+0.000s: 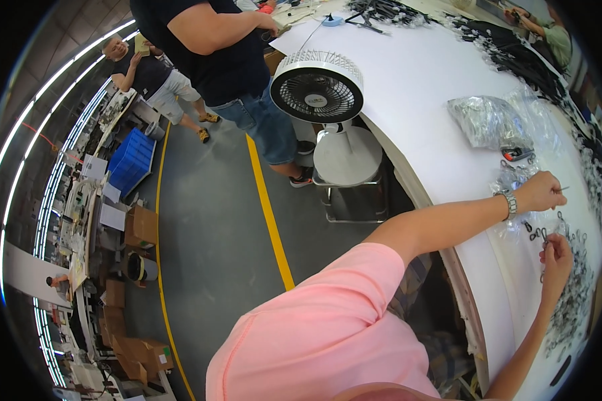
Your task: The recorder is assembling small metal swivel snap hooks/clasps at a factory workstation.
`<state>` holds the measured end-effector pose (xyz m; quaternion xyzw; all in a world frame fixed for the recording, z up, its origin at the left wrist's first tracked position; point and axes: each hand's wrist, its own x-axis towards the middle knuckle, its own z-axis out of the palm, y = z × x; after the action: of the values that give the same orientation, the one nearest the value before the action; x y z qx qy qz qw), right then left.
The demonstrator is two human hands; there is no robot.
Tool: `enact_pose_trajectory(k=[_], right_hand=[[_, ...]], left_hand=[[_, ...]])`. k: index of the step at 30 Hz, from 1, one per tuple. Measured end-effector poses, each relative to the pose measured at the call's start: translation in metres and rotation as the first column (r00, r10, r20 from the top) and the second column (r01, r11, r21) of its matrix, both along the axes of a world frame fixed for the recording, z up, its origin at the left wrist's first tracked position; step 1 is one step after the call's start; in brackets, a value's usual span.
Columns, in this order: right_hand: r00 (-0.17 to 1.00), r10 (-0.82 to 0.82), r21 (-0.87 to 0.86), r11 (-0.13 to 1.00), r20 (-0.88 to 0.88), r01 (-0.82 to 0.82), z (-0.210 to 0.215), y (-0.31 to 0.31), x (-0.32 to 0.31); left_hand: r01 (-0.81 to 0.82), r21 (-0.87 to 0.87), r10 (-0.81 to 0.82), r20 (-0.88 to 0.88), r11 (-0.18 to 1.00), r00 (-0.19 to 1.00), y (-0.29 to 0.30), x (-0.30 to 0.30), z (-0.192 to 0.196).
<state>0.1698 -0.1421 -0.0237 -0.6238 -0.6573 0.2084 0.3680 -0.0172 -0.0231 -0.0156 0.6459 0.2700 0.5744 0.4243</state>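
My left hand [540, 192], with a metal watch [510, 204] on its wrist, reaches over the white table. Its fingers are closed on a thin metal piece [564, 188] whose tip sticks out; its kind is too small to make out. Nearer to me, my right hand [556, 259] pinches a small dark hook-like piece [546, 238]. Several small dark metal hooks [532, 231] lie beside its fingertips. Along the table's right side spreads a pile of small clear and dark pieces [568, 311]. Small plastic bags [512, 175] lie just beyond my left hand.
A large clear bag of parts [486, 123] lies farther back, near an orange-and-black tool [515, 154]. Black straps [508, 53] heap along the far edge. A white fan [318, 93] stands on a stool left of the table [408, 87]. Other people stand beyond it.
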Motion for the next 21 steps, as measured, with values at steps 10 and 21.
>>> enact_pose_trajectory(k=[10, 21], right_hand=[[0.826, -0.050, -0.057, 0.998, -0.561, 0.021, 0.002, -0.028, -0.033], [0.650, -0.103, -0.107, 0.994, -0.753, 0.034, 0.012, -0.040, -0.010]], left_hand=[[0.396, -0.210, -0.448, -0.458, 0.894, 0.767, -0.035, -0.011, 0.011], [0.222, 0.013, -0.201, -0.372, 0.975, 0.906, -0.061, 0.017, 0.010]])
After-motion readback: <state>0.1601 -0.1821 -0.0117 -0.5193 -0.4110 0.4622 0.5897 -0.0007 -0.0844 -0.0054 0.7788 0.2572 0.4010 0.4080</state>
